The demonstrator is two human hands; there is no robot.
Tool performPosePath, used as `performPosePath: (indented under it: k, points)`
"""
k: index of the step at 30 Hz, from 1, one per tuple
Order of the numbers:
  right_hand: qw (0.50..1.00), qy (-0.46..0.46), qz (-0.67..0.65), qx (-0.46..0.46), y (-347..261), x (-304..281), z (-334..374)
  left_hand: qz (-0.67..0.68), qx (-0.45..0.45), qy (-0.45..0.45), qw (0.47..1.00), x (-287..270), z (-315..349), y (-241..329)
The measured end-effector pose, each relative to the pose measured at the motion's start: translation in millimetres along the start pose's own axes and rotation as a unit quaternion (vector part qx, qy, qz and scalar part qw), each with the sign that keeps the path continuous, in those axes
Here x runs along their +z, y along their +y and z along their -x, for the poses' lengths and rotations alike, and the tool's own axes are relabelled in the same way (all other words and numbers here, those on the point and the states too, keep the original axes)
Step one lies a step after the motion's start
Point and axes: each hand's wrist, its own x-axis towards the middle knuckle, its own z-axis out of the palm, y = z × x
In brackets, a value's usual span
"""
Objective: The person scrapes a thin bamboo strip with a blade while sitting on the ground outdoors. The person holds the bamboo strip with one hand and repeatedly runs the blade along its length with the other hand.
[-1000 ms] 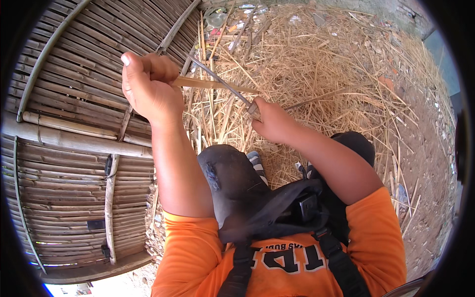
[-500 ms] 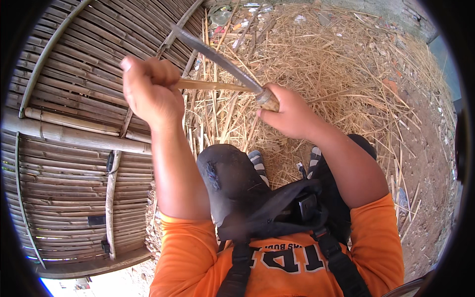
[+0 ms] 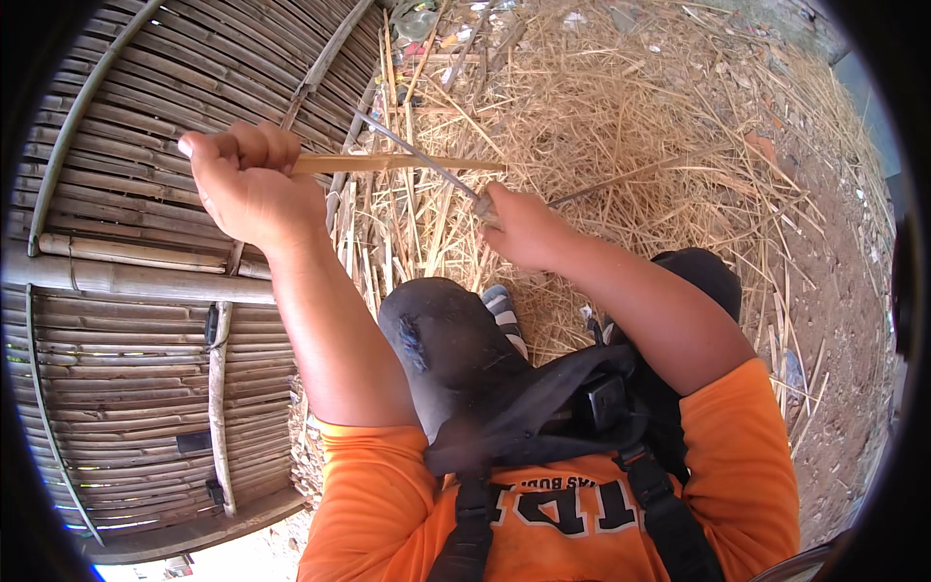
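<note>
My left hand (image 3: pixel 250 184) is raised beside the bamboo wall, its fingers wrapped round one end of a pale bamboo strip (image 3: pixel 388 163). The strip points rightward, nearly level, and its far end tapers near my right hand. In my right hand (image 3: pixel 529 228) is a knife by its handle, which the fingers mostly cover. Its long, narrow blade (image 3: pixel 417 154) slants up and left, seen almost edge-on, and crosses the strip. Whether blade and strip touch, I cannot tell.
A bamboo slat wall (image 3: pixel 155 175) with poles stands at my left. Straw and bamboo shavings (image 3: pixel 621 116) cover the ground ahead, with bits of litter (image 3: pixel 427 24) at the far end. Bare soil (image 3: pixel 834 310) lies at the right. My bent knees (image 3: pixel 436 330) are below my hands.
My left hand has moved left with the bamboo strip, exposing more of it. My right hand has shifted slightly left and down, and the knife blade has turned more edge-on.
</note>
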Motion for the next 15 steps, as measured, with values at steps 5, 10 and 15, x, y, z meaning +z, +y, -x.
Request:
performPosePath:
  k: [5,10,15]
  points:
    - [0.999,0.007,0.01,0.031,25,-6,-16,0.02,-0.01,-0.018,1.0,-10,-5,2]
    - [0.997,0.051,-0.063,-0.017,-33,-33,-12,0.033,0.0,-0.031,0.999,-14,-8,-1]
    - [0.995,0.024,-0.012,-0.094,6,4,-30,0.024,0.002,-0.019,1.0,-4,-9,-3]
